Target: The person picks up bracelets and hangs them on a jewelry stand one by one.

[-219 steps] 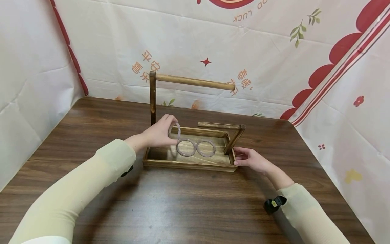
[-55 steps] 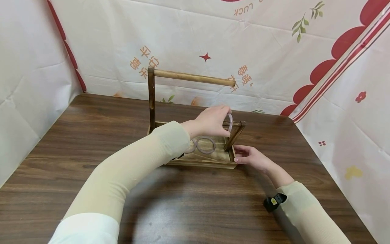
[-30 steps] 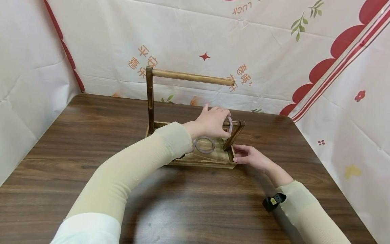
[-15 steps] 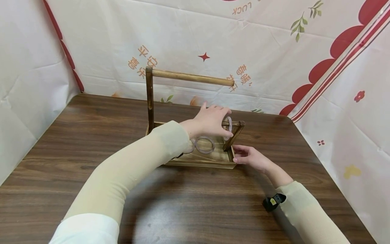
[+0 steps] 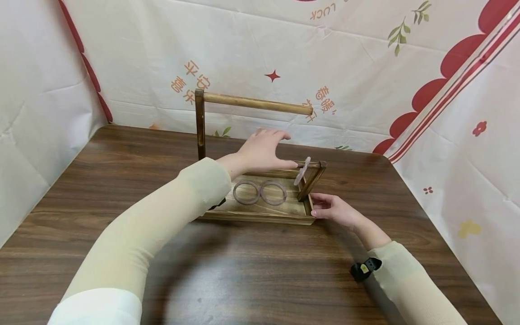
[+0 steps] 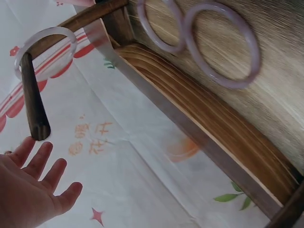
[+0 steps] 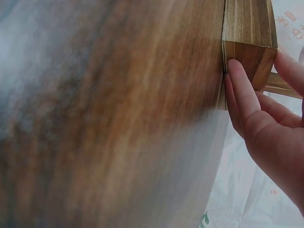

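A wooden bangle stand has a shallow tray (image 5: 260,217), a tall bar (image 5: 256,102) and a short, low bar (image 5: 290,164). On the low bar hangs a pale lilac bangle (image 6: 52,31), seen nearly edge-on from the head. My left hand (image 5: 262,151) hovers just left of it, thumb and fingers spread, holding nothing. Two more bangles lie flat in the tray, a left bangle (image 5: 246,203) and a right bangle (image 5: 273,203). My right hand (image 5: 335,211) rests against the tray's right end, its fingers (image 7: 244,90) touching the end wall.
The stand sits on a dark wood-grain table (image 5: 243,271). Printed cloth (image 5: 252,45) hangs behind and at both sides. The tall bar's upright (image 5: 200,122) rises at the tray's left. A black strap (image 5: 365,268) is on the right wrist.
The left hand has carried a bangle rightward from the tray to the low bar, let go and drawn back left. The bangle now hangs there. The right hand has stayed at the tray's end.
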`<state>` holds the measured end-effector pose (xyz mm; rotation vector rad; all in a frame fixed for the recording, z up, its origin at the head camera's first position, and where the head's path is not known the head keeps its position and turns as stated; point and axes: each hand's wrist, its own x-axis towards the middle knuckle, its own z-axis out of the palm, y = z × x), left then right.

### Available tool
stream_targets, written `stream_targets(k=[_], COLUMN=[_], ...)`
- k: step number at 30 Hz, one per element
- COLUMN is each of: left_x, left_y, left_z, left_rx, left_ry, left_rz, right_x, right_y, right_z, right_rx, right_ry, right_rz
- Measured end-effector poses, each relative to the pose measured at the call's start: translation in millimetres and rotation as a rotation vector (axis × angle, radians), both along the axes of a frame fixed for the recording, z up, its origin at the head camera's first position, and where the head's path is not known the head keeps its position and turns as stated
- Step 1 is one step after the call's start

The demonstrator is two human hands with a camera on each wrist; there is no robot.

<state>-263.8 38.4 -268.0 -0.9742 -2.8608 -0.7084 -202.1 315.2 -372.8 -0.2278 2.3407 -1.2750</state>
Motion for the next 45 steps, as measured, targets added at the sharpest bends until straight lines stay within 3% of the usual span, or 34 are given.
stream_targets(k=[12, 25, 45], left_x=[-1.9, -2.4, 5.0], left_y=[-28.0, -50.5, -60.5], left_z=[-13.5, -29.8, -62.8], left_rx=[0.022, 0.033, 0.006], left_ry=[-0.018, -0.106, -0.228], left_rz=[0.045, 0.048, -0.034], right_x=[1.8, 1.5, 0.7], right_y=[0.4, -0.4, 0.6], right_z=[-0.3, 0.5, -1.7], right_rx=[0.002, -0.009, -0.013], right_ry=[0.007, 0.015, 0.007], right_rz=[-0.008, 0.000, 0.007])
